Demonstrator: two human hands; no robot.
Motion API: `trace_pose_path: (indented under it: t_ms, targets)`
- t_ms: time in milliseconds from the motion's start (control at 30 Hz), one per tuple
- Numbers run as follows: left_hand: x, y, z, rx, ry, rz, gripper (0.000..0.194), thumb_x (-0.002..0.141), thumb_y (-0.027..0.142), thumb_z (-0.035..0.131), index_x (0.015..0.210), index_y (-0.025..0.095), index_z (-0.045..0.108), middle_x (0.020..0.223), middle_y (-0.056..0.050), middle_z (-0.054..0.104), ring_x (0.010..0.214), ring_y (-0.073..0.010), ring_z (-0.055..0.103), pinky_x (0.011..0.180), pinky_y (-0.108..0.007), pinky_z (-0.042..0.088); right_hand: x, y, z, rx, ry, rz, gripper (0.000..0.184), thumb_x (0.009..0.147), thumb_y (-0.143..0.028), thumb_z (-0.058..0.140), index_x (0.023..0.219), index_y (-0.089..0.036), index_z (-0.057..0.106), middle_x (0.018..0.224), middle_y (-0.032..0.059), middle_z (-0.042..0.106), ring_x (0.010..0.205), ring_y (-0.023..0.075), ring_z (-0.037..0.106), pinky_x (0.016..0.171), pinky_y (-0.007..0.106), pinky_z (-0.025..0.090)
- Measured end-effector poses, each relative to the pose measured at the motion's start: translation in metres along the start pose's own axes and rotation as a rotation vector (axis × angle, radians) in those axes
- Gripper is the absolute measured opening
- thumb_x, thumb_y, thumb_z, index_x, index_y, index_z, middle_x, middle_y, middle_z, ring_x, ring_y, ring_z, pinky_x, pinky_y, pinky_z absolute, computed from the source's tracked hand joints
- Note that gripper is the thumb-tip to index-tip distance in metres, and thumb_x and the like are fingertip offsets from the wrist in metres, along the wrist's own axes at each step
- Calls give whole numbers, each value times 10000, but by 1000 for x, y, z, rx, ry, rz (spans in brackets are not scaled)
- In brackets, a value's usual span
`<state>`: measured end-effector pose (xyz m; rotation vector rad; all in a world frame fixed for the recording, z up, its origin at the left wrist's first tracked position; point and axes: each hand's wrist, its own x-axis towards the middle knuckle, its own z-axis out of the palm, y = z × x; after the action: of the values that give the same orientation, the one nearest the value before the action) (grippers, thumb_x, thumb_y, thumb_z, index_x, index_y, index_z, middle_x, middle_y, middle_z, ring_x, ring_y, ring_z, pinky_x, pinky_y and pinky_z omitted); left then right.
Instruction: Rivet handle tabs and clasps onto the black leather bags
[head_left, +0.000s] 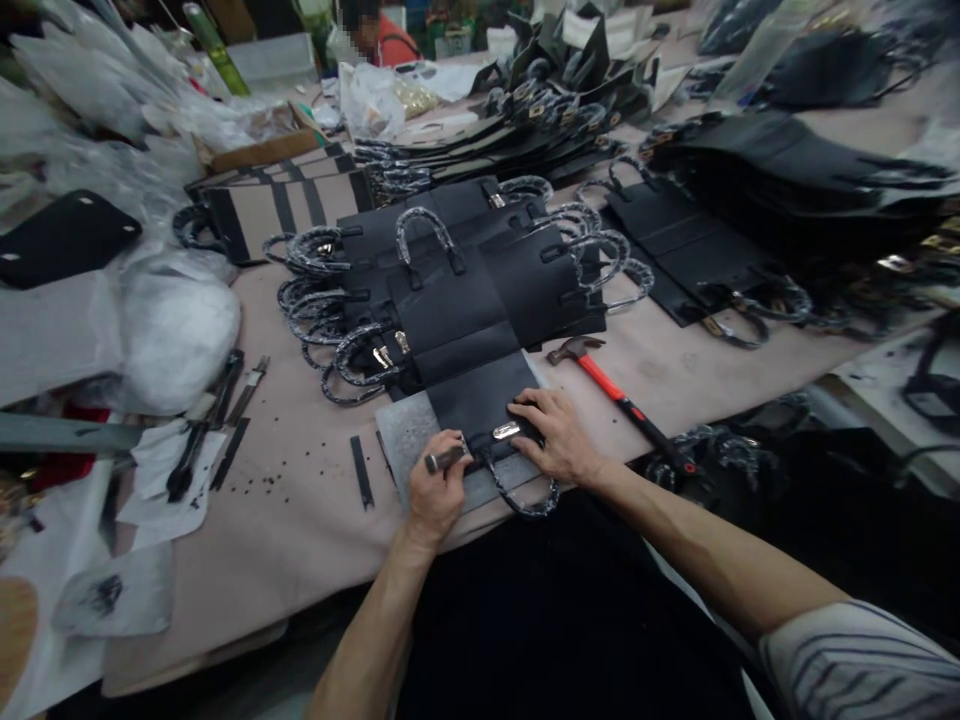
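Note:
Closed around a short metal punch-like rod (445, 459), my left hand (436, 500) is at the left side of a black bag panel (480, 395). The rod's lower end is hidden by the hand and the panel. My right hand (561, 436) lies on the panel with its fingers apart, beside a shiny metal clasp plate (506, 430). A plastic-wrapped handle (517, 500) loops from the panel's near edge. Under this end of the panel is a grey slab (409, 445). To the right a claw hammer (600, 378) with a red and black handle rests on the table.
More black panels with wrapped handles (555, 270) are stacked behind. Further stacks (802, 170) stand at the right and back. A dark flat strip (361, 472), hand tools (199, 440) and small black bits lie left. Plastic bags (176, 320) crowd the left side. A person (394, 42) is across the table.

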<state>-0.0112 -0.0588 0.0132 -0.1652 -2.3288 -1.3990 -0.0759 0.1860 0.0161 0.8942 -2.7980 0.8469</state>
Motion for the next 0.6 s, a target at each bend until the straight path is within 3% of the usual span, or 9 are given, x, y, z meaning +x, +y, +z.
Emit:
trace_pose_path:
  t_ms: [267, 400, 533, 600]
  targets:
    - [2, 3, -2, 18, -67, -13, 78, 937, 277, 640, 946, 208, 672, 1066, -89, 759, 1046, -250, 731, 984, -446, 597, -1, 1, 0, 9, 20, 13, 466, 888, -362, 693, 1325, -209, 635, 1338, 133, 583, 1236, 328, 514, 1075, 523, 416]
    - [4, 9, -7, -5, 81, -219, 173, 958, 338, 613, 1026, 192, 675, 1051, -91, 764, 975, -242, 749, 905, -403, 617, -1, 0, 0, 38, 29, 9, 465, 871, -342, 706, 1311, -207, 640, 1342, 136, 590, 1238, 334, 512, 1076, 529, 416]
    - [4, 23, -13, 63, 16, -229, 162, 920, 348, 665, 969, 200, 706, 1044, -75, 773, 1038, -252, 735, 984, -405, 583, 0, 3, -3, 127, 72, -1, 474, 857, -339, 709, 1302, -198, 631, 1324, 138, 606, 1218, 341, 532, 1048, 537, 431]
    - [5, 32, -10, 107, 76, -261, 177, 927, 346, 661, 1006, 201, 724, 1053, -72, 777, 1035, -251, 737, 974, -398, 583, -3, 9, -4, 252, 138, -23, 468, 870, -347, 684, 1311, -206, 613, 1323, 136, 612, 1226, 333, 548, 1048, 538, 445]
